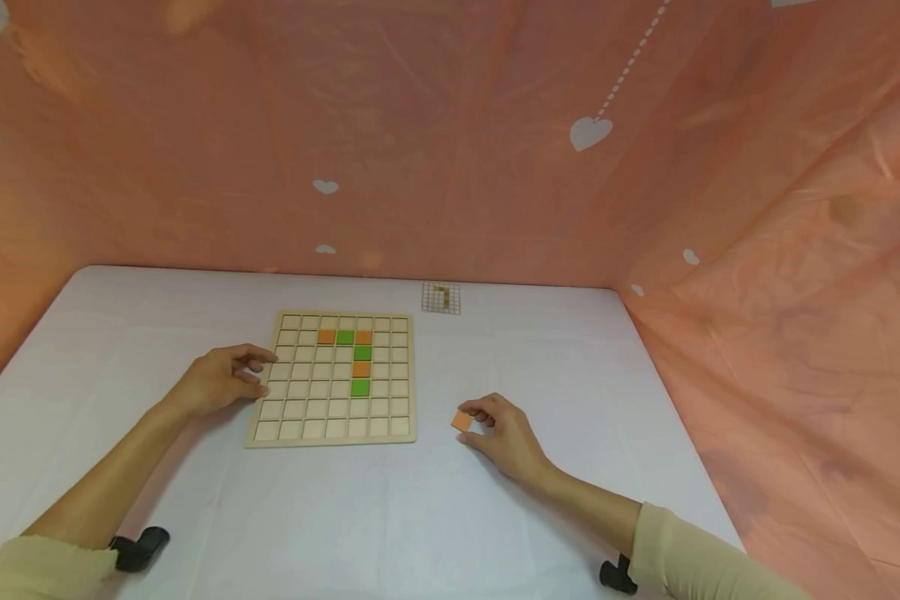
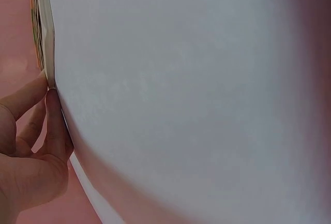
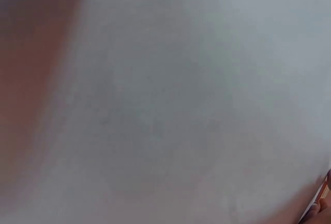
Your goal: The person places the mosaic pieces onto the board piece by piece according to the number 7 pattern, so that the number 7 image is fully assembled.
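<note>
A square wooden grid board (image 1: 332, 443) lies on the table. Orange tiles (image 1: 326, 337) and green tiles (image 1: 345, 337) alternate in its cells, in a short row near the far side and then a column toward the person. My left hand (image 1: 217, 379) holds the board's left edge, with index fingertip and thumb on the rim; the left wrist view shows these fingers (image 2: 26, 100) against it. Right of the board, my right hand (image 1: 506, 433) pinches a loose orange tile (image 1: 461, 421) between thumb and fingers. In the right wrist view, only a bit of that hand shows in the lower right corner.
A small card printed with a grid pattern (image 1: 441, 297) lies by the table's far edge, behind the board's right corner. White cloth (image 1: 540, 350) covers the table. A pinkish-orange curtain with white hearts (image 1: 450, 167) hangs behind and at both sides.
</note>
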{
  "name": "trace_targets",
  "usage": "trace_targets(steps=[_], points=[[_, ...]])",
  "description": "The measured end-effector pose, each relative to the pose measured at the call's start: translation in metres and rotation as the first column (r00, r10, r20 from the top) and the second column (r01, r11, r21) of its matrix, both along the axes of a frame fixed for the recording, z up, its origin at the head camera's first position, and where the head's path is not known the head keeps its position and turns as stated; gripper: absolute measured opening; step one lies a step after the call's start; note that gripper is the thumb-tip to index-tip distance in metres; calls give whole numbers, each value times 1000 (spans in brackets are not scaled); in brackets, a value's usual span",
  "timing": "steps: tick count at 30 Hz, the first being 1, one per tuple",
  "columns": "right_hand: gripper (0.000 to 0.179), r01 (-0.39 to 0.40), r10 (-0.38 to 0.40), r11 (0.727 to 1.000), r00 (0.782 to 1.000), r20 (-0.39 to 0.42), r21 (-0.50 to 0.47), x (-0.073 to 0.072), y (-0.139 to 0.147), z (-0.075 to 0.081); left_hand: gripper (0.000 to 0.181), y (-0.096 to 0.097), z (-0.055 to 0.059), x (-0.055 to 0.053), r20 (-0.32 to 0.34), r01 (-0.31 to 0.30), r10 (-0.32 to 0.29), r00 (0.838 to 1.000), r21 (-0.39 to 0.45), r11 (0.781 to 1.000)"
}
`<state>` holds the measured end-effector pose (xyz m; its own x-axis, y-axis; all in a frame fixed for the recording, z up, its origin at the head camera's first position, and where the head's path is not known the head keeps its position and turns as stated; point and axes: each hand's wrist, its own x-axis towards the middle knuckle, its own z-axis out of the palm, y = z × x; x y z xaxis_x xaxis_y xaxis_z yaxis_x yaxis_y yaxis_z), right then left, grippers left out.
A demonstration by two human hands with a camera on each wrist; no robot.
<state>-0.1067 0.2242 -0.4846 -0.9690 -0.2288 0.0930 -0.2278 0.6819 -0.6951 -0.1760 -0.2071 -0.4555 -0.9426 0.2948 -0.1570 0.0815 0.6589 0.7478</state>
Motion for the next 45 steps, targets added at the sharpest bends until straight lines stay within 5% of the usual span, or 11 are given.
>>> trace_targets(steps=[11, 22, 34, 45], points=[[32, -50, 53, 997, 997, -63, 53, 0, -1, 1, 54, -1, 0, -1, 27, -17, 17, 999, 3, 1000], [29, -94, 93, 995, 995, -39, -24, -5, -1, 2, 53, -1, 0, -1, 19, -15, 15, 1000, 1, 1000], [25, -168, 172, 976, 985, 14, -139, -15, -26, 9, 53, -3, -4, -4, 24, -3, 3, 1000, 26, 1000], [25, -213, 212, 970, 977, -21, -118, -31, -54, 16, 51, -1, -1, -2, 9, 0, 0, 1000, 17, 1000]])
